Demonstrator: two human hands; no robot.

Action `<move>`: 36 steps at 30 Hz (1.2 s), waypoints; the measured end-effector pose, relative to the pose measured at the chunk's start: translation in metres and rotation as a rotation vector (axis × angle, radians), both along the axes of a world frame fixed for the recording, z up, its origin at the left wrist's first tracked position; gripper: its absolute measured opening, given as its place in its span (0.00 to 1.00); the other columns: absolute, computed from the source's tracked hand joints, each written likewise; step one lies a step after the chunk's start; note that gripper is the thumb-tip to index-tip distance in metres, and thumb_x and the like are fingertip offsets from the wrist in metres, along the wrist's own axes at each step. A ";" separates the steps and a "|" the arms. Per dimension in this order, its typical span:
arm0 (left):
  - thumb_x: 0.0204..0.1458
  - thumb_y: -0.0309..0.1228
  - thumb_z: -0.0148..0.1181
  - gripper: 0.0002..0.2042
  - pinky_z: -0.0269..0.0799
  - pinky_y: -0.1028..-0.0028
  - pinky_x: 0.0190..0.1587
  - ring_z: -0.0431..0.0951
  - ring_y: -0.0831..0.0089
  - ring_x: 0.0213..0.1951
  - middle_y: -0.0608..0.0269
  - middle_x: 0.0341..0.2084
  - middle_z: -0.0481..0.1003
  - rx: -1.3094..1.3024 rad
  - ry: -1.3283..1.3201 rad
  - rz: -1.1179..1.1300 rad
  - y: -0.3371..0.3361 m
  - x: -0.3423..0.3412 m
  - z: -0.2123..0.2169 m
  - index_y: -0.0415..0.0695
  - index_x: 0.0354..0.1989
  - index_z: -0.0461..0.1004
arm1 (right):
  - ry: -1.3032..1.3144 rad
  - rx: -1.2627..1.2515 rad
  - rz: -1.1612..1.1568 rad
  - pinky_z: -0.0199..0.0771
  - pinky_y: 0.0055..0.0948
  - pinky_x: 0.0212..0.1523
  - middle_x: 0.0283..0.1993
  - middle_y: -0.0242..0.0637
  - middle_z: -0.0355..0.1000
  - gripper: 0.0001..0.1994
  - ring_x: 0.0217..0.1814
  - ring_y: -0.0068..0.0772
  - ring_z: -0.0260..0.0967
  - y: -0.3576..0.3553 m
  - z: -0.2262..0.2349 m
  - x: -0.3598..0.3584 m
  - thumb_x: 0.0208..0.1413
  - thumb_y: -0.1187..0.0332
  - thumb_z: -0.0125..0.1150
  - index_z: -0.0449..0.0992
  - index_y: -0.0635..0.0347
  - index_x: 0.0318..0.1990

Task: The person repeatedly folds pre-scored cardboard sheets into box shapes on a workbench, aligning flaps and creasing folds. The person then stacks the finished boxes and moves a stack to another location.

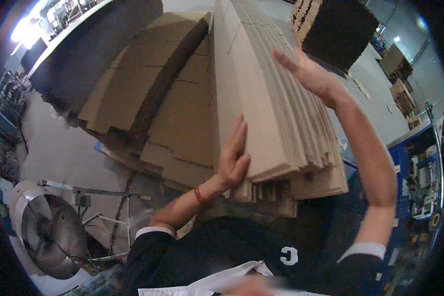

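Head view: the left hand [233, 160] lies flat and open, fingers spread, pressed against the broad face of a bundle of flat brown corrugated cardboard sheets [266, 98] standing on edge in the middle of the frame. It grips nothing; it only braces the face. The right hand [308, 74], toward the upper right, is likewise open, fingers extended, its palm laid against the far edges of the same bundle (a thumb hold may be hidden behind the sheets; I cannot tell). Between the two palms the bundle appears squeezed and steadied, so the step in hand looks like squaring up or tilting a batch of sheets. Any next move would call for even pressure from both sides, since the loose sheets fan out at their lower ends and could slip apart. Left of the bundle lie further stacks of flat cardboard [148, 84]. At lower left stands a round metal fan [52, 234] on the grey floor [59, 153].
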State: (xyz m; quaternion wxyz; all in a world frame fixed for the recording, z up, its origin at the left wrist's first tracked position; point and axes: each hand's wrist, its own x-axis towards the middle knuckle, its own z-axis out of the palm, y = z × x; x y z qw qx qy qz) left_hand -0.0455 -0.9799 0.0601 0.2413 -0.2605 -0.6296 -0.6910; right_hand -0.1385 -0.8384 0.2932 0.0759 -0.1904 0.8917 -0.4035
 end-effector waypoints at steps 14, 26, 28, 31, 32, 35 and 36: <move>0.54 0.36 0.46 0.29 0.43 0.65 0.63 0.50 0.59 0.62 0.50 0.61 0.51 0.220 -0.862 0.079 -0.044 -0.092 -0.178 0.35 0.61 0.48 | 0.112 0.471 -0.364 0.59 0.31 0.57 0.53 0.56 0.63 0.47 0.56 0.45 0.62 -0.028 0.004 -0.027 0.32 0.54 0.66 0.52 0.66 0.61; 0.54 0.57 0.34 0.34 0.55 0.62 0.58 0.56 0.60 0.58 0.55 0.58 0.56 0.686 -1.362 -0.465 -0.020 -0.218 -0.216 0.43 0.62 0.50 | -0.028 0.536 -0.533 0.52 0.33 0.60 0.59 0.48 0.56 0.50 0.60 0.40 0.56 0.003 0.087 0.111 0.26 0.59 0.67 0.50 0.65 0.62; 0.53 0.58 0.34 0.35 0.54 0.61 0.58 0.56 0.60 0.58 0.55 0.58 0.56 0.639 -1.349 -0.490 -0.016 -0.211 -0.211 0.44 0.62 0.50 | -0.041 0.614 -0.605 0.54 0.34 0.58 0.57 0.49 0.58 0.52 0.58 0.42 0.57 0.008 0.080 0.161 0.22 0.56 0.68 0.51 0.65 0.62; 0.52 0.59 0.34 0.35 0.54 0.61 0.58 0.56 0.60 0.58 0.56 0.58 0.56 0.542 -1.332 -0.452 -0.031 -0.185 -0.203 0.44 0.61 0.51 | -0.060 0.504 -0.749 0.60 0.37 0.53 0.52 0.50 0.61 0.52 0.51 0.50 0.61 0.019 0.063 0.232 0.18 0.56 0.69 0.56 0.63 0.60; 0.52 0.59 0.35 0.36 0.54 0.61 0.58 0.56 0.60 0.58 0.56 0.58 0.56 0.507 -1.334 -0.433 -0.037 -0.174 -0.201 0.44 0.61 0.51 | -0.095 0.491 -0.774 0.60 0.38 0.53 0.52 0.50 0.61 0.52 0.52 0.50 0.61 0.020 0.060 0.256 0.18 0.54 0.69 0.57 0.62 0.60; 0.51 0.60 0.35 0.36 0.54 0.60 0.58 0.56 0.60 0.58 0.56 0.58 0.56 0.403 -1.333 -0.362 -0.048 -0.137 -0.183 0.44 0.61 0.51 | -0.180 0.429 -0.849 0.59 0.41 0.53 0.53 0.50 0.61 0.53 0.53 0.51 0.59 0.032 0.045 0.331 0.16 0.49 0.68 0.59 0.62 0.59; 0.51 0.60 0.35 0.36 0.54 0.60 0.58 0.56 0.60 0.58 0.56 0.58 0.56 0.372 -1.332 -0.353 -0.046 -0.124 -0.176 0.44 0.61 0.52 | -0.201 0.400 -0.885 0.58 0.42 0.53 0.53 0.50 0.60 0.53 0.54 0.51 0.59 0.038 0.036 0.351 0.16 0.47 0.67 0.60 0.62 0.59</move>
